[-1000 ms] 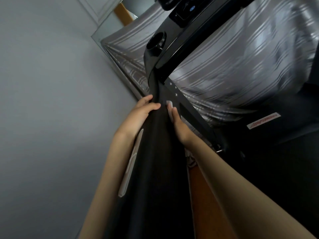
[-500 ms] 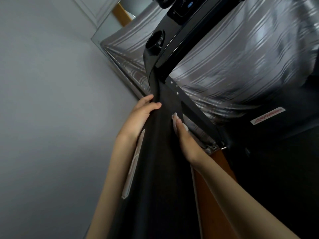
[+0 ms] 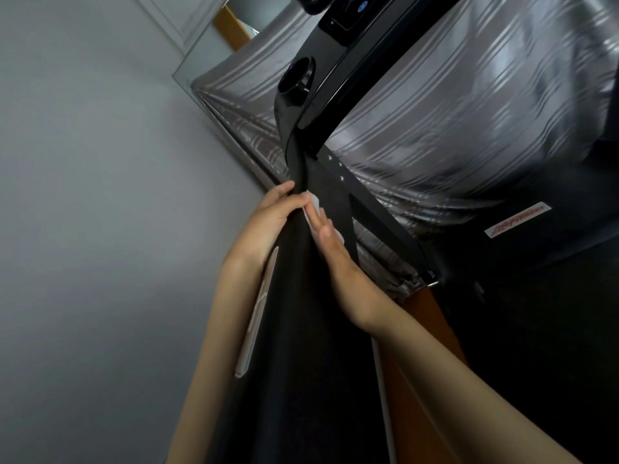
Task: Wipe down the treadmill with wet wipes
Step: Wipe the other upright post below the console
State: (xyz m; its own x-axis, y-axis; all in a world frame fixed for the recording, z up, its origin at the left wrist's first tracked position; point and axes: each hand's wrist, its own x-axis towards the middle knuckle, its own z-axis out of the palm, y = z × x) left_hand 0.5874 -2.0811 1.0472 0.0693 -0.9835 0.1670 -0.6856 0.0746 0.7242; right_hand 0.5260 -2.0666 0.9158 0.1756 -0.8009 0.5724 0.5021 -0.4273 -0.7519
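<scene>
The black treadmill's upright post runs from the bottom middle up to the console, which has a round cup holder. My left hand wraps around the post's left side, thumb across the front. My right hand lies flat on the post just right of it, fingers straight, pressing a white wet wipe against the black surface. Only the wipe's edges show past the fingers. A pale grey strip lies along the post under my left forearm.
A plain grey wall stands close on the left. A shiny striped grey curtain hangs behind the treadmill. A diagonal black brace joins the post to the dark base, which bears a red logo label. Brown wood shows below.
My right hand slid down the post with the wipe, then back up, and its fingertips now sit beside my left thumb. My left hand kept its hold.
</scene>
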